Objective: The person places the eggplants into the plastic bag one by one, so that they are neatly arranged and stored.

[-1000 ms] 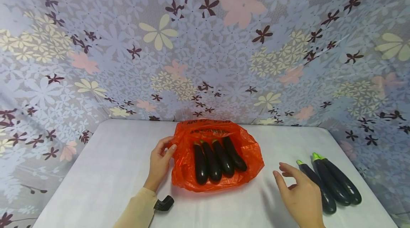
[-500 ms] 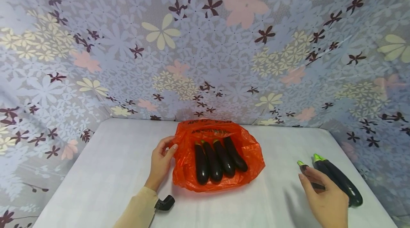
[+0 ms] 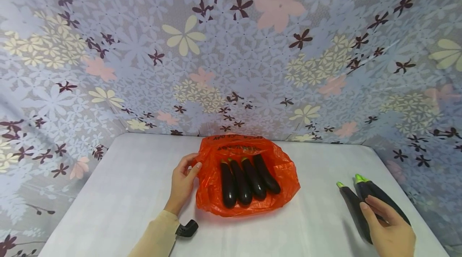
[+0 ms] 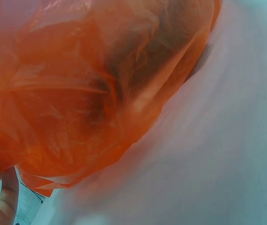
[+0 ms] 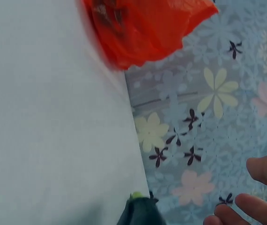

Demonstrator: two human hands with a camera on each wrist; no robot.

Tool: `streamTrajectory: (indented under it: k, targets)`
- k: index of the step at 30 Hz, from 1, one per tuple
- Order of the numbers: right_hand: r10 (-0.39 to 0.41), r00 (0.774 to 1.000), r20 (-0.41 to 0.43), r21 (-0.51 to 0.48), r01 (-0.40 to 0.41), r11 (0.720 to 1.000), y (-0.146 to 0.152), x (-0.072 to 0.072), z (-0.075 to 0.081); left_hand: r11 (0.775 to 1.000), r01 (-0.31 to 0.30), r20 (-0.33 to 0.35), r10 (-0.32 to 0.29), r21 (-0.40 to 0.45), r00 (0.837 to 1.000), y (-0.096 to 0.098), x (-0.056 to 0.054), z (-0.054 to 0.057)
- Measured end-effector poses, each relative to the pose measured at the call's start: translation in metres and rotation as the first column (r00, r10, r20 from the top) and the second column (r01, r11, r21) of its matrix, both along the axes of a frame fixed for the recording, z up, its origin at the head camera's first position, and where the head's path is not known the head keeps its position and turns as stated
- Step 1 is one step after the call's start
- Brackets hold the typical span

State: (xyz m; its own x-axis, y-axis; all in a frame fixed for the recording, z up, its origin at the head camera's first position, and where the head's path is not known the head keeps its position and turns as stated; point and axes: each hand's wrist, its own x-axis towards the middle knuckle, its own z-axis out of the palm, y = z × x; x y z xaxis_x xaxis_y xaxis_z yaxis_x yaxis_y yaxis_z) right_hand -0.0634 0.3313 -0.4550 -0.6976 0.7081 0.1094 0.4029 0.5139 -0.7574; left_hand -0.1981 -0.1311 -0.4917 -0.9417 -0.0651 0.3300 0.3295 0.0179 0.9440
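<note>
In the head view, a red plastic bag (image 3: 288,183) lies with its mouth open at the table's middle, with several dark eggplants (image 3: 244,187) side by side in it. My left hand (image 3: 183,185) pinches the bag's left edge between thumb and fingers; in the left wrist view the fingers (image 4: 7,192) meet the orange-red plastic. To the right, my right hand (image 3: 391,227) hovers over three loose eggplants, fingers bent and parted, partly covering the middle eggplant (image 3: 362,189) and the right eggplant (image 3: 386,199). The left eggplant (image 3: 353,211) shows beside the thumb. Nothing sits between the right fingers (image 5: 260,208).
A white-covered table (image 3: 130,181) carries everything. Flower-patterned cloth (image 3: 231,68) rises behind it and at both sides. A black device (image 3: 187,229) is strapped at the left wrist.
My right hand has moved rightward from beside the bag, passing over the left loose eggplant to the other two. The left hand has stayed at the bag's edge.
</note>
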Motion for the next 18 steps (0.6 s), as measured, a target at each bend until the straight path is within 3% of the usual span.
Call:
streamTrajectory:
  k: [6, 12, 18]
  targets:
    - [-0.03, 0.994, 0.101, -0.021, 0.032, 0.999, 0.014, 0.002, -0.004, 1.0, 0.001, -0.017, -0.001, 0.003, 1.0, 0.0, 0.0, -0.002]
    - [-0.058, 0.99, 0.132, -0.045, 0.064, 0.997, 0.024, 0.006, -0.014, 1.0, -0.005, 0.01, 0.005, -0.008, 1.0, 0.0, 0.0, 0.001]
    - [-0.054, 0.976, 0.212, -0.02, 0.06, 0.998, 0.031, 0.008, -0.023, 0.999, -0.008, 0.027, 0.009, -0.045, 1.0, 0.002, 0.013, 0.025]
